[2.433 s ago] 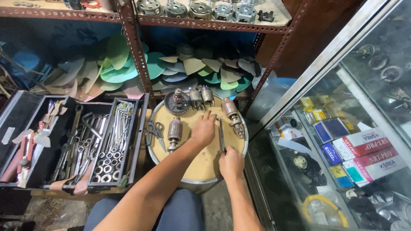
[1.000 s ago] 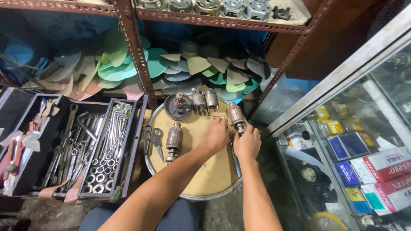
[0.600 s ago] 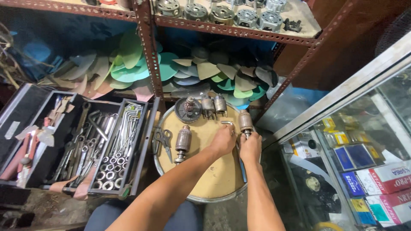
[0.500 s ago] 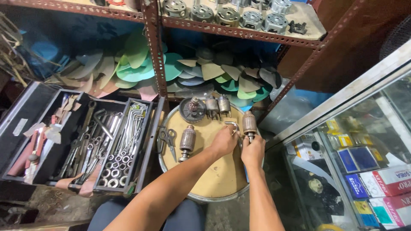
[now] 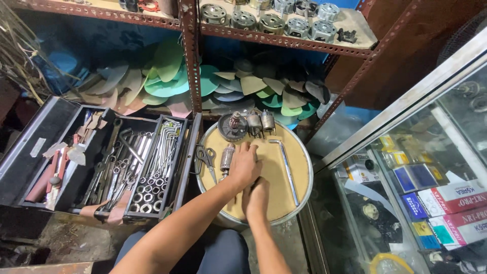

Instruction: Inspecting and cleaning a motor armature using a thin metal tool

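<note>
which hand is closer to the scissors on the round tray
Left. The left hand rests mid-tray, just right of the motor rotor that lies beside the scissors. The right hand sits lower and further right, near the tray's front edge.

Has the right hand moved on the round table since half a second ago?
Yes. The right hand has drawn back from the far rim of the round table, where it met a motor part, toward the near edge.
</note>
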